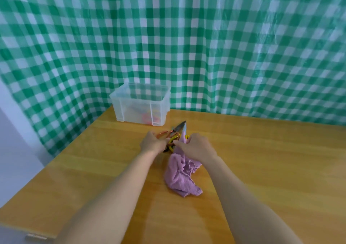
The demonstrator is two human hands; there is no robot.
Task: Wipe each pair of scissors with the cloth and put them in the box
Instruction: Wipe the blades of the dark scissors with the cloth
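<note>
"What lies nearest?"

"A purple cloth (182,176), crumpled on the wooden table (262,168) between the two forearms."

"And the hands?"

"The right hand (195,148) pinches the cloth's far end, its grip pressed on the fabric. The left hand (152,143) curls its grip round the orange handles of the scissors (178,127), whose dark blades point away. The yellow handles (172,140) show between the hands. I cannot tell which pair they belong to."

"Where is the box?"

"The clear box (140,103) stands beyond the scissors near the table's far edge, apart from them. Blurred coloured shapes (149,117), pink and yellow, show through its wall."

"Behind it?"

"A green-checked curtain (224,47)."
</note>
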